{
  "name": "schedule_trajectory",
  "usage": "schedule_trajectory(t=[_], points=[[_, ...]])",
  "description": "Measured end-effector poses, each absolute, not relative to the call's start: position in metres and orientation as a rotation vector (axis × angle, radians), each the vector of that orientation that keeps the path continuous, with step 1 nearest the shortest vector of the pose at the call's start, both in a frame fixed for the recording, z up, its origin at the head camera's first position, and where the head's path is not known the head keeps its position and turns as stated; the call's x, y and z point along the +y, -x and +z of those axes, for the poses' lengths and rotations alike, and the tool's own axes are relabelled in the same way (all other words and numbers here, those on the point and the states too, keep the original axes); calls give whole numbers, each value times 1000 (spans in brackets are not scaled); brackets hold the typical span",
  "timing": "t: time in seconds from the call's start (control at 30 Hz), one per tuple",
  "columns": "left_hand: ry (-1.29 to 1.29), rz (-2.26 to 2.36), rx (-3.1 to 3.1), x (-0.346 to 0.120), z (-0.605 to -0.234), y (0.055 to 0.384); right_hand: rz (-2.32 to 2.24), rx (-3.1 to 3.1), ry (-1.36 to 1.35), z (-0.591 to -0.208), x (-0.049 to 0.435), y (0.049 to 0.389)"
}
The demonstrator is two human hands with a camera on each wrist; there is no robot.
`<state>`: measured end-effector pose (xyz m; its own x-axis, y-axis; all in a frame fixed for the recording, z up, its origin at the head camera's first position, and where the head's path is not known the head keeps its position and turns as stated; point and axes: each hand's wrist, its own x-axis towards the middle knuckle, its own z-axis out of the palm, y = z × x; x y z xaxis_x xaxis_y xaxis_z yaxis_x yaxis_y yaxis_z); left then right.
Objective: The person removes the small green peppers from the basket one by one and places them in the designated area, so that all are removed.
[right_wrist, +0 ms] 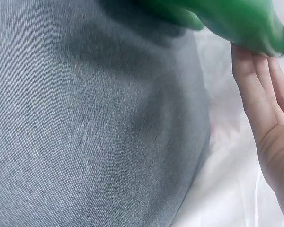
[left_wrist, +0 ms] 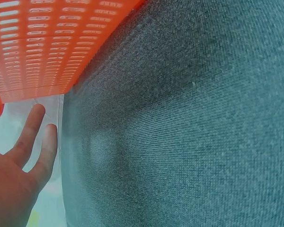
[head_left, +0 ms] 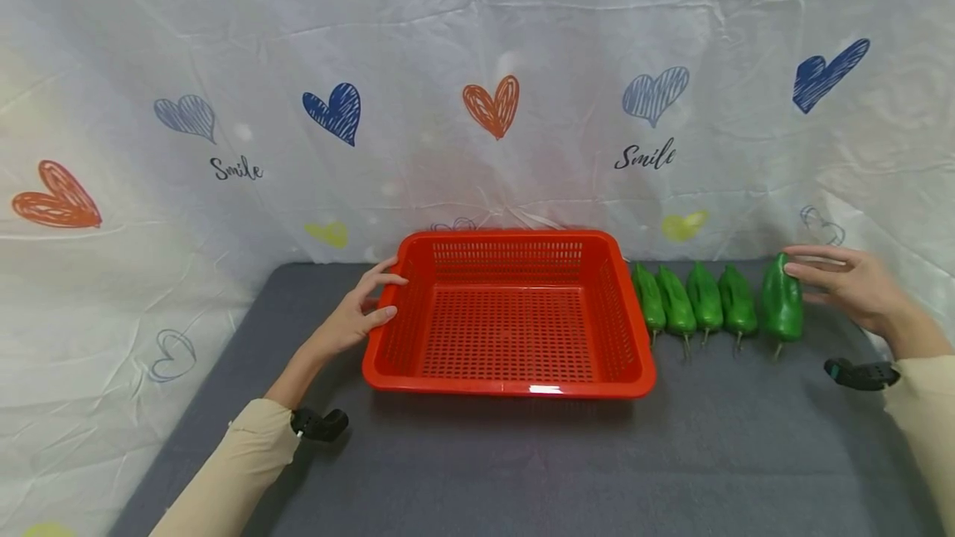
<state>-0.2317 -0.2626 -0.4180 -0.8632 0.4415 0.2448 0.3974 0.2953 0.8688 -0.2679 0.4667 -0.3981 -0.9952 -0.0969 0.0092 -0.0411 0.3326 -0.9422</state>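
Note:
My right hand (head_left: 858, 284) pinches the tip of a long green pepper (head_left: 782, 305), at the right end of a row of peppers. It hangs stem down; in the right wrist view, the pepper (right_wrist: 246, 23) crosses the top, above my fingers (right_wrist: 255, 90). At the left short side of a red plastic basket (head_left: 515, 386), my left hand (head_left: 356, 313) rests its thumb and fingertips on the rim. The left wrist view shows two straight, spread fingers (left_wrist: 47, 151) below the basket's slotted wall (left_wrist: 42, 52); the thumb is out of that view.
Several more green peppers (head_left: 703, 298) lie side by side just right of the basket, stems toward me. Grey cloth (head_left: 522, 462) covers the table. Behind it hangs a white curtain (head_left: 418, 164) printed with hearts. Each wrist wears a black band with a camera (head_left: 319, 424).

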Motion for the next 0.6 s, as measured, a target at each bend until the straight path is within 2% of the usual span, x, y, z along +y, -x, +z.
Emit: schedule_trajectory(t=[0.23, 0.6], points=[[-803, 1669, 2467, -263, -417, 233, -1644, 2614, 97, -403, 470, 274], [-822, 1630, 2519, -264, -418, 230, -1734, 2455, 116, -411, 472, 286]])
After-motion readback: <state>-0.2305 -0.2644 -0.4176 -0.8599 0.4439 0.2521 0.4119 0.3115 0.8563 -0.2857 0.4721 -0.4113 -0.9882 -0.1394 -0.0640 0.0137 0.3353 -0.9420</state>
